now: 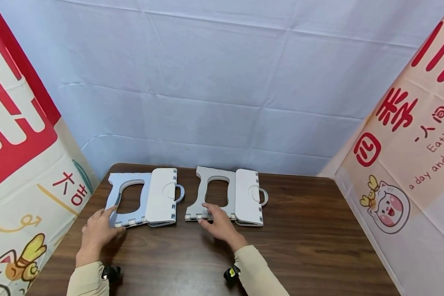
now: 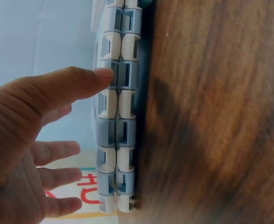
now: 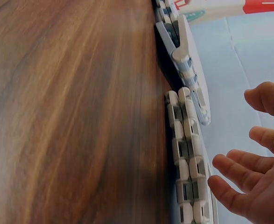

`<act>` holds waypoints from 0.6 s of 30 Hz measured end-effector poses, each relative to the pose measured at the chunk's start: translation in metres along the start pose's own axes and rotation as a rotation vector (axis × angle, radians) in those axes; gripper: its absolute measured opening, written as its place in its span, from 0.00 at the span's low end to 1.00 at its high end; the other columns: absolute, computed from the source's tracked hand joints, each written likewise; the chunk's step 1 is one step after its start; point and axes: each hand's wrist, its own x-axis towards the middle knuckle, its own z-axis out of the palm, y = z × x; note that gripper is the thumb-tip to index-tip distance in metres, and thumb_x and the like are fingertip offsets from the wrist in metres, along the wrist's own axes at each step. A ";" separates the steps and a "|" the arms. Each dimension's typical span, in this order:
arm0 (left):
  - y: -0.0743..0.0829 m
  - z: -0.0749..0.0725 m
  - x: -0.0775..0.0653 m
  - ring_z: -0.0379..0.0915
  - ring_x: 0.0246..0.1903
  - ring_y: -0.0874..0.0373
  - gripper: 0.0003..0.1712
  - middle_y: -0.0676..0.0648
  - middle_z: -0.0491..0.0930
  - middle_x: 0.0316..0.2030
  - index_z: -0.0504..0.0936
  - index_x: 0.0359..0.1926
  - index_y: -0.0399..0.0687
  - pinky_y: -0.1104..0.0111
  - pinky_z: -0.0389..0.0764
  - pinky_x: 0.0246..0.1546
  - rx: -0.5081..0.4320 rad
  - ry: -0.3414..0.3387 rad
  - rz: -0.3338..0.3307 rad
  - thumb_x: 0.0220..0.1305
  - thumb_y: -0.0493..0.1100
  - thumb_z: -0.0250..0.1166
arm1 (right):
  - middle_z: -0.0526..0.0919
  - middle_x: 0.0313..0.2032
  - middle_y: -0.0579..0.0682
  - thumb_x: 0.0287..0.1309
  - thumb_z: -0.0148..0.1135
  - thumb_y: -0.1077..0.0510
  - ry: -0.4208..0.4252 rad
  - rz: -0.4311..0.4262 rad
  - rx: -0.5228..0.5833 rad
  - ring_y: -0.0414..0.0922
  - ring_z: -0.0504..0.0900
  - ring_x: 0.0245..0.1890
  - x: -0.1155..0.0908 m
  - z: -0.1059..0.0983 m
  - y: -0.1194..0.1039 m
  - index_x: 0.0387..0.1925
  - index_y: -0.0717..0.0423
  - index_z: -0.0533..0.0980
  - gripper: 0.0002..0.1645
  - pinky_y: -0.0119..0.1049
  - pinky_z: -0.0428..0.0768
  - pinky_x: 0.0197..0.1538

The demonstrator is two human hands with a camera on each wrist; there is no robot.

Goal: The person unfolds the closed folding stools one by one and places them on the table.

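Two folded plastic folding stools lie flat side by side on a brown wooden table: a blue-and-white folding stool (image 1: 145,197) on the left and a grey-and-white folding stool (image 1: 202,191) on the right. Each has a white panel and a loop handle on its right side. My left hand (image 1: 98,230) is at the blue stool's front left corner. In the left wrist view its thumb (image 2: 78,83) reaches the hinged edge (image 2: 120,100), the other fingers spread. My right hand (image 1: 219,222) hangs over the grey stool's front edge, fingers relaxed; the right wrist view shows them beside its hinges (image 3: 187,149).
The wooden table (image 1: 311,238) extends to the right and in front of the stools. A pale cloth backdrop (image 1: 207,90) rises behind it. Printed banners stand along the left (image 1: 29,181) and right (image 1: 422,164) sides.
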 end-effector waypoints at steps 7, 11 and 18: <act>-0.008 -0.002 -0.001 0.56 0.48 0.22 0.42 0.23 0.60 0.53 0.66 0.59 0.34 0.33 0.61 0.36 -0.009 0.022 0.002 0.45 0.48 0.72 | 0.74 0.54 0.57 0.58 0.60 0.55 -0.044 0.000 0.044 0.53 0.77 0.46 0.008 0.008 -0.006 0.61 0.61 0.66 0.31 0.43 0.74 0.46; -0.013 -0.004 0.000 0.57 0.48 0.22 0.43 0.23 0.60 0.53 0.65 0.59 0.32 0.33 0.62 0.36 -0.013 0.011 0.001 0.46 0.49 0.71 | 0.73 0.54 0.59 0.58 0.61 0.56 -0.054 0.027 0.150 0.53 0.78 0.47 0.011 0.013 -0.009 0.60 0.63 0.67 0.30 0.43 0.76 0.45; -0.026 -0.005 -0.003 0.57 0.49 0.22 0.44 0.23 0.58 0.54 0.64 0.60 0.29 0.34 0.63 0.38 -0.022 -0.041 -0.045 0.46 0.47 0.71 | 0.75 0.52 0.62 0.57 0.62 0.59 -0.081 0.081 0.324 0.52 0.79 0.46 0.018 0.032 -0.008 0.58 0.63 0.68 0.28 0.39 0.76 0.46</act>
